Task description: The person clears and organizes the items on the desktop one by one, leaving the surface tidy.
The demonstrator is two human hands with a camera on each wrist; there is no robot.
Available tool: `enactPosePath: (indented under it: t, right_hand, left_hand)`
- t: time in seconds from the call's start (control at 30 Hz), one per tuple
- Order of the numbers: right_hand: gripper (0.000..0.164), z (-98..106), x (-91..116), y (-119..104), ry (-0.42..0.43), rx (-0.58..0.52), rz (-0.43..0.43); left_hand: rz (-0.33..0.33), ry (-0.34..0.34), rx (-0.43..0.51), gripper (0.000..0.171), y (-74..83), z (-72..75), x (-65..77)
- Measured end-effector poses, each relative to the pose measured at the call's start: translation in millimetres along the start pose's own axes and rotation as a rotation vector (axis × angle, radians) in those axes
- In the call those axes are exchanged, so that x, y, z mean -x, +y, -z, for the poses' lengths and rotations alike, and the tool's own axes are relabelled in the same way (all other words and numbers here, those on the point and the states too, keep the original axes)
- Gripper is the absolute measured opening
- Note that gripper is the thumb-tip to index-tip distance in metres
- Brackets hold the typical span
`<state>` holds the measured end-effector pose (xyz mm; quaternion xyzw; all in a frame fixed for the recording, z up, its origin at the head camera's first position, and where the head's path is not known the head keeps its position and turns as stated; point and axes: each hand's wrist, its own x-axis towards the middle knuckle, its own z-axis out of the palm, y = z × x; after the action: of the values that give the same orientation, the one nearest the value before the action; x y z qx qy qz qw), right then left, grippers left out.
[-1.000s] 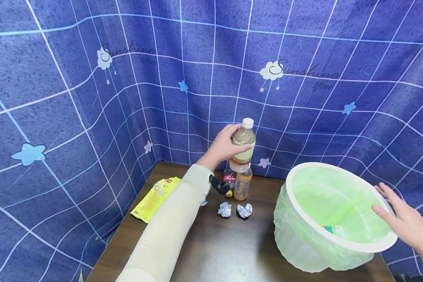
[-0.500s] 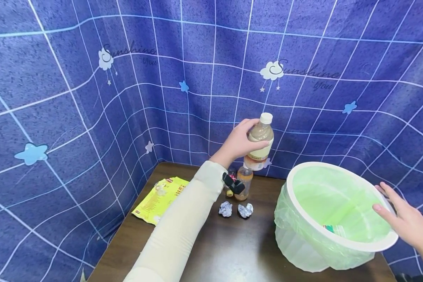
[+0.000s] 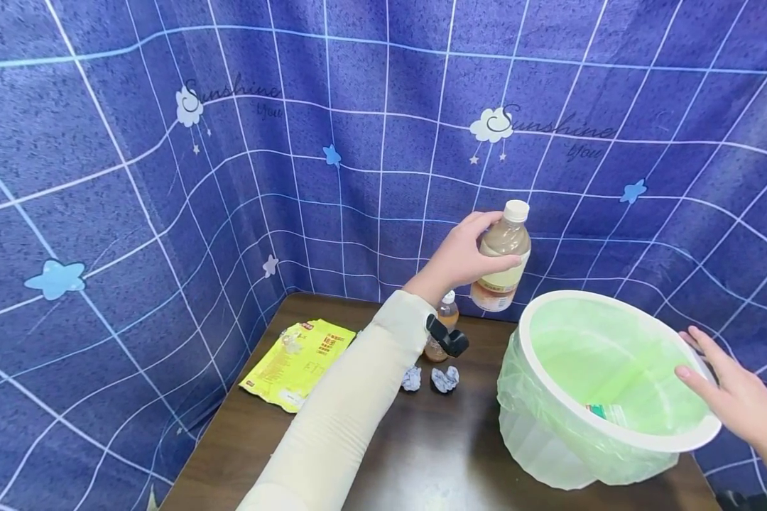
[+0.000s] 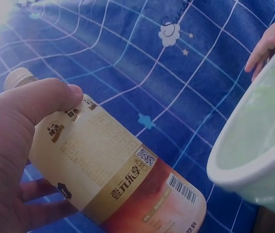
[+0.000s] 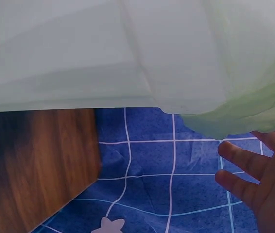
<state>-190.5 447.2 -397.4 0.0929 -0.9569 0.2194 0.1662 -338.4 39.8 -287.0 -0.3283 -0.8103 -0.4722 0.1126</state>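
One white-capped bottle (image 3: 508,244) tilts in mid-air beside the green-lined bin (image 3: 540,440), and I see the left hand (image 3: 465,254) holding it, thumb and fingers around its sides. The right hand (image 3: 741,401) reaches the rim, fingers extended. Farther left, a yellow packet (image 3: 294,363) lies on the table (image 3: 409,465).

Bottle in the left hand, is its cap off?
No, the head view shows a white cap on the bottle that the left hand grips.
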Motion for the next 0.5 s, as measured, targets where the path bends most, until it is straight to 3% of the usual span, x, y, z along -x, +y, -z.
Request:
enactPosePath:
  t: [0.5]
  right_hand:
    - [0.071, 1, 0, 1, -0.006, -0.011, -0.001]
  left_hand:
    - [-0.054, -0.088, 0.025, 0.070, 29.8, -35.5, -2.6]
